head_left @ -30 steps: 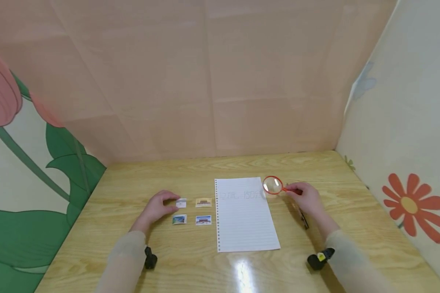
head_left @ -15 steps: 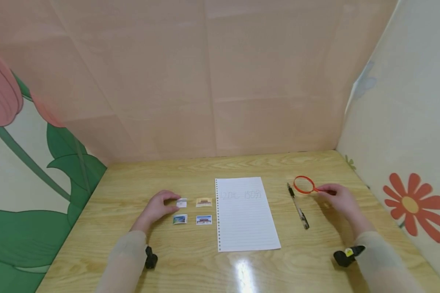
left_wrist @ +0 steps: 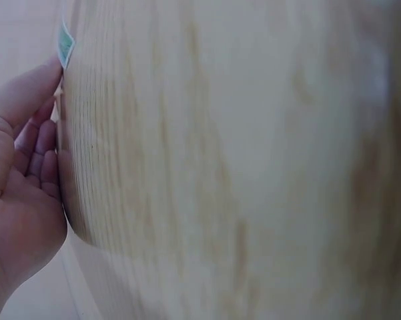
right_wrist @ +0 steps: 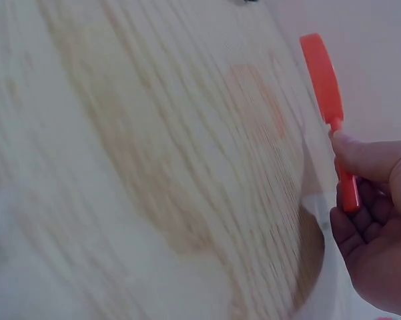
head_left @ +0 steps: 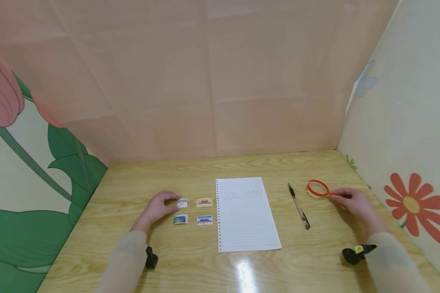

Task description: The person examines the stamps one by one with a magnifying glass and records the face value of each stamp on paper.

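Note:
My right hand pinches the handle of a red-rimmed magnifying glass, held just above the table at the right. In the right wrist view, the magnifying glass shows edge-on, its handle between thumb and curled fingers. My left hand rests on the table at the left. Its thumb and index finger hold a pale postage stamp by the left corners. Below that lies a blue-green stamp; to the right lie a yellowish stamp and a blue one with a red building.
A lined sheet of paper with faint handwriting near its top lies mid-table. Between it and my right hand is a black-and-clear pen. A pink sheet covers the wall behind the wooden table.
My right hand has carried the magnifying glass rightward from the paper's upper corner, past the pen, and lowered it slightly. The left hand and stamps have stayed put.

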`<state>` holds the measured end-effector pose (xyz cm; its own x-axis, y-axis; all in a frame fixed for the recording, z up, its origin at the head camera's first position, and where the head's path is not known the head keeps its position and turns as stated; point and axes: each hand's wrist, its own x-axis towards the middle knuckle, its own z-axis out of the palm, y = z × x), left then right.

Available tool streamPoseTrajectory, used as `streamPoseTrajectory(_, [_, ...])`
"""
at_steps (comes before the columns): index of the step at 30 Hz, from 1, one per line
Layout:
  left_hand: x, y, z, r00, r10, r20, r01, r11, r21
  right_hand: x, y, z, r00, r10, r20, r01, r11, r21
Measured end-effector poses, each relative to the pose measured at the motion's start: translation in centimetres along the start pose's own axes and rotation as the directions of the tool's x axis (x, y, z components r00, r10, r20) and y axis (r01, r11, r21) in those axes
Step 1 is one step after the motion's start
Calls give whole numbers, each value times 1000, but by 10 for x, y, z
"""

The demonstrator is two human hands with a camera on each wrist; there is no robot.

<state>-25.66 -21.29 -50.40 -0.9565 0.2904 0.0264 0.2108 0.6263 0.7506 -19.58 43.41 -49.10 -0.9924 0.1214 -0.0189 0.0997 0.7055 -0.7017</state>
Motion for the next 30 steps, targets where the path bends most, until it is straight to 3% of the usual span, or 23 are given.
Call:
streamPoseTrajectory(9, [0,0,0,1000,11,0,-11,1000,-4,-3,10,-6,999,20,-39,-22,999,-36])
streamPoseTrajectory(22, [1,-1,2,1000,-23,4,23,1000,-6,-2,3,-3,1000,-5,-6,4,995,-95])
streamPoseTrajectory(26, [1,-1,2,1000,-24,4,24,1000,-12,0,-17,4,996,-86,-28,82,990,-118])
streamPoseTrajectory(30, [1,-2,2,1000,-8,1,8,1000,-2,3,-42,18,975,-222,0,221,968,-122])
